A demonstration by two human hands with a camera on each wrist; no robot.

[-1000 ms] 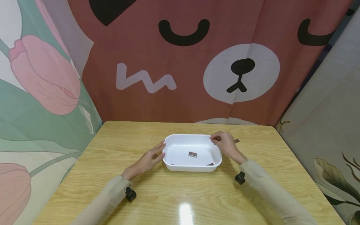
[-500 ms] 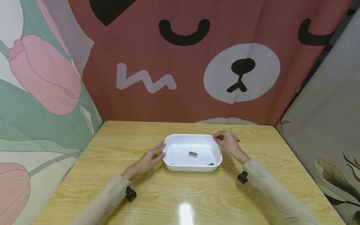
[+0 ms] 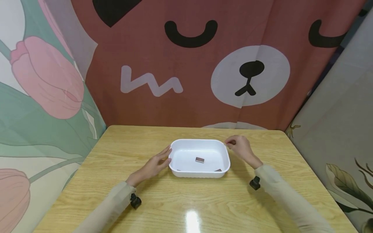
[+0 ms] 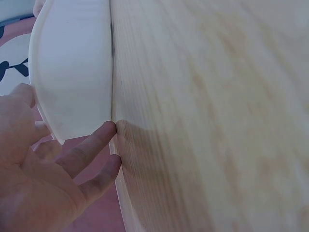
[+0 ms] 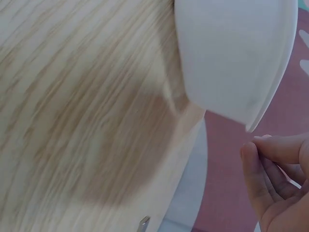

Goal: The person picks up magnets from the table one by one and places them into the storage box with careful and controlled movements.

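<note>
A white rectangular tray (image 3: 199, 174) stands in the middle of the table. My left hand (image 3: 155, 165) rests against its left end, fingers mostly straight; the left wrist view shows two fingertips (image 4: 110, 127) down by the tabletop. At the far right corner of the tray is my right hand (image 3: 240, 149), its fingers curled and thumb close to the index fingertip. The right wrist view shows that hand (image 5: 280, 176) just off the rim, with nothing visible in it. Inside the tray lies a small brown, pale-edged block (image 3: 199, 160), with another brown piece (image 3: 218, 170) partly hidden by the near wall.
The tray stands on a wood-grain table (image 3: 175, 207). In the right wrist view a small, dark-topped object (image 5: 143, 224) lies near the table's edge. A bear-print curtain (image 3: 192, 71) hangs behind, with flower-print cloths (image 3: 46, 77) at the sides.
My right hand has slid rightward, from over the tray's far right corner to just outside the rim, covering the small brown thing behind it. Left hand and tray have stayed still.
</note>
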